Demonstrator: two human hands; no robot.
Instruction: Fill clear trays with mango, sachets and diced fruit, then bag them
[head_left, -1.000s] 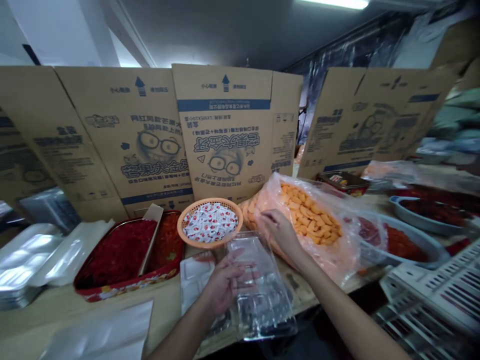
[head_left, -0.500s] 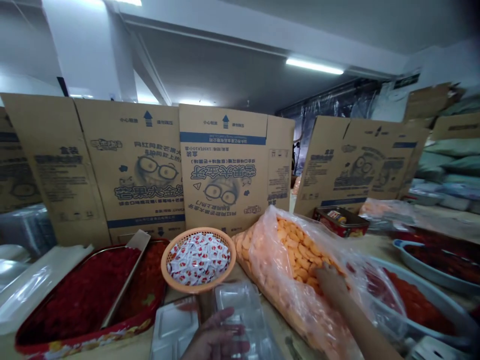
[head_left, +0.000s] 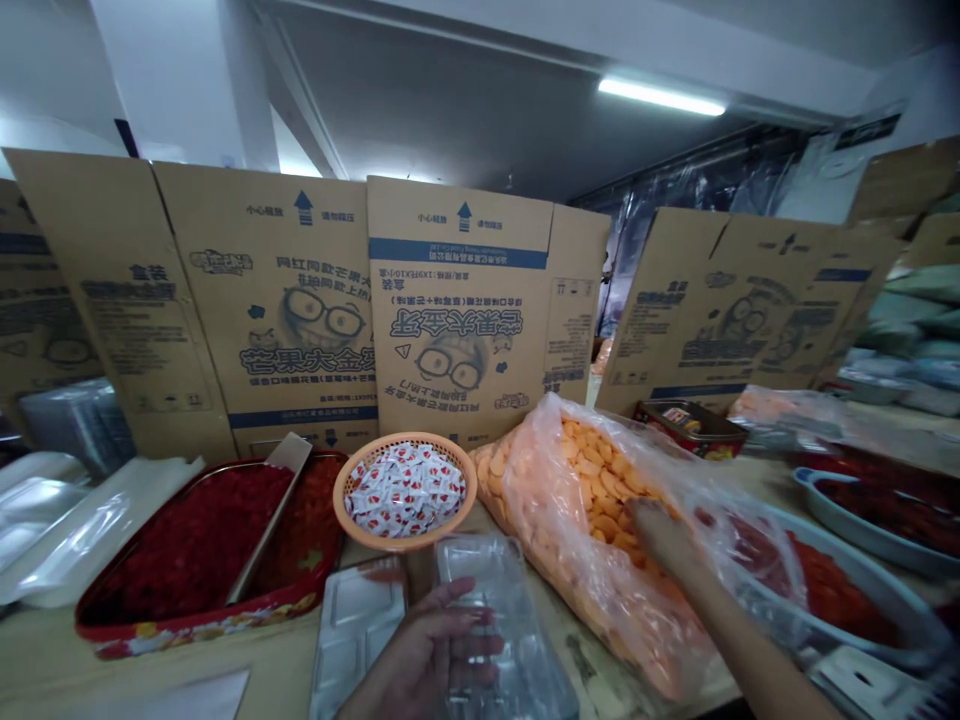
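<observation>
Along the tabletop's far edge, a red tray (head_left: pixel 210 540) of dark red shreds sat left of an orange basket (head_left: pixel 405 495) of white sachets. Nearer the front edge, beside a white compartment tray (head_left: pixel 356 630), the left hand (head_left: pixel 420 650) rested with relaxed, ungripping fingers (head_left: pixel 469 618) on a clear plastic tray (head_left: pixel 487 570). The right hand (head_left: pixel 656 535) reached into a plastic bag (head_left: pixel 577 560) of orange pieces, its grip hidden, just left of a bowl (head_left: pixel 847 600) of red food.
</observation>
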